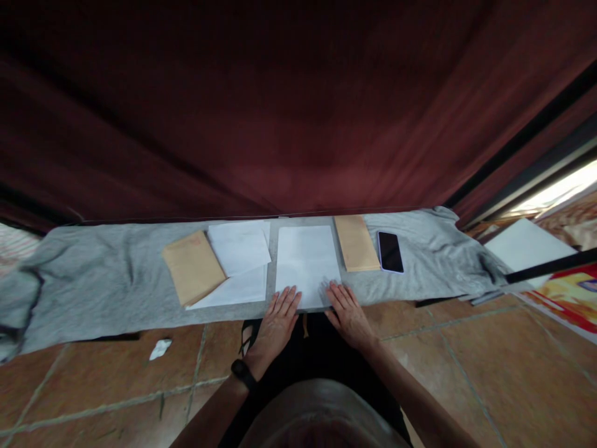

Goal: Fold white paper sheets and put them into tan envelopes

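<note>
A white sheet of paper (306, 258) lies flat on the grey cloth in front of me. My left hand (280, 317) rests flat at its near left corner, fingers stretched out. At the near right corner my right hand (347, 311) lies with its fingers extended, touching the paper's edge. Neither hand grips anything. Left of the sheet are more white papers (240, 246), overlapping one another, and a brown envelope (193, 264) partly covers them. Another brown envelope (357, 242) lies just right of the sheet.
A phone (390, 252) with a pale purple edge lies right of the envelope. Grey cloth (112, 274) covers the long narrow surface. A dark red curtain (289, 124) hangs behind it. Crumpled white tissue (160, 349) lies on the tiled floor (130, 379).
</note>
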{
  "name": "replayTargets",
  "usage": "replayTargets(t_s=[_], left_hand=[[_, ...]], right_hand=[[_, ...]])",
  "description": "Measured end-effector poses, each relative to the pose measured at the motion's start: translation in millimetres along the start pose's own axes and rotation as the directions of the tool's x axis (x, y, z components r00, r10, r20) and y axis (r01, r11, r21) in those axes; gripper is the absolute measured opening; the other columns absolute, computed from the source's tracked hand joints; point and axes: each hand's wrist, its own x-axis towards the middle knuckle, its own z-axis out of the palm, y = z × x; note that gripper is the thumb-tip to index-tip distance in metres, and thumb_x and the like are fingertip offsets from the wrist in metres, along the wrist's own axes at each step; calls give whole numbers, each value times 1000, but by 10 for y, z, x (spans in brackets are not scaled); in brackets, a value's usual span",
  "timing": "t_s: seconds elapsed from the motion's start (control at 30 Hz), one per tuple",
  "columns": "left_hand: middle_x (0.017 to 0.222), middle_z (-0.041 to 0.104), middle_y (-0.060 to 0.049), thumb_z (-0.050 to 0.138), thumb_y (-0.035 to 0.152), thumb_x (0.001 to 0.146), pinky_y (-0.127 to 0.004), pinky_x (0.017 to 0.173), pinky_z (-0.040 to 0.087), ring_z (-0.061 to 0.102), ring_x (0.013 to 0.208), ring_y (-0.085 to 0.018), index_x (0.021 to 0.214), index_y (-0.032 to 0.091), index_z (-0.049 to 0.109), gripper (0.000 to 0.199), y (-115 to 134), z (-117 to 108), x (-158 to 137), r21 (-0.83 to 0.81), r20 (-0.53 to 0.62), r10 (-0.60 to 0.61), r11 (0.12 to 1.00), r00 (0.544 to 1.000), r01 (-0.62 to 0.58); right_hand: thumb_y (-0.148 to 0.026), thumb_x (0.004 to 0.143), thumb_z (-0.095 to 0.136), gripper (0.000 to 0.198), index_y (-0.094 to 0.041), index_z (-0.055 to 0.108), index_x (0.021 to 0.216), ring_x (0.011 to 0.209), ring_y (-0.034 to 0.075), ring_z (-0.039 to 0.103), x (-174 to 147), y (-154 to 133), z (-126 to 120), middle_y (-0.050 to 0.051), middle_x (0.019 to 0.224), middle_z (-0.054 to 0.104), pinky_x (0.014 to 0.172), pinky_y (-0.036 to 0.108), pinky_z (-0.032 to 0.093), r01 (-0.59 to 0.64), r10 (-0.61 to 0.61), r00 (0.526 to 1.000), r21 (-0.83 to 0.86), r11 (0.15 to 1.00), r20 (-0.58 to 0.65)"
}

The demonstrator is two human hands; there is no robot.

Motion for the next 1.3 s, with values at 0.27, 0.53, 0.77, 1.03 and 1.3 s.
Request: replayTargets(t_s=[0.27, 0.53, 0.77, 1.03, 1.3], left_hand=[[150, 52, -7, 40, 9, 96, -42, 117, 40, 46, 141, -21, 144, 20, 51, 50, -197, -34, 3, -117, -14, 27, 993, 1000, -29], [128, 70, -4, 45, 17, 99, -42, 109, 48, 61, 125, -21, 121, 23, 68, 33, -274, -125, 44, -339, -52, -16, 941, 999, -3], [118, 74, -4, 59, 32, 96, -40, 104, 52, 67, 113, -20, 111, 25, 72, 21, -302, -267, -131, -595, -53, -111, 802, 992, 58], [106, 77, -5, 59, 43, 94, -38, 97, 56, 72, 101, -21, 102, 23, 75, 27, -296, -389, -35, -765, 49, -370, 583, 928, 273], [96, 77, -3, 66, 45, 87, -34, 90, 57, 72, 92, -20, 93, 23, 74, 24, -256, -402, -233, -787, 55, -431, 537, 901, 305]], right_hand=[[-19, 97, 46, 52, -18, 44, 149, 141, 24, 44, 32, 215, 26, 10, 153, 48, 120, 49, 34, 12, -11, 1000, 139, 990, -11], [-15, 94, 51, 42, -26, 64, 132, 133, 22, 54, 106, 370, -78, 6, 141, 61, 116, 49, 41, -11, 25, 999, 349, 937, -34], [-34, 98, 56, 23, -28, 76, 109, 109, 21, 69, 47, 389, -292, 3, 111, 77, 103, 41, 51, -116, 80, 993, 622, 775, 86], [-52, 93, 58, 36, -20, 76, 97, 93, 22, 70, 87, 234, -440, 4, 98, 77, 84, 31, 55, -363, 282, 927, 786, 501, 248], [-52, 91, 59, 35, -21, 76, 94, 102, 23, 69, 78, 232, -280, 6, 105, 76, 92, 34, 52, -361, 263, 928, 805, 471, 262]])
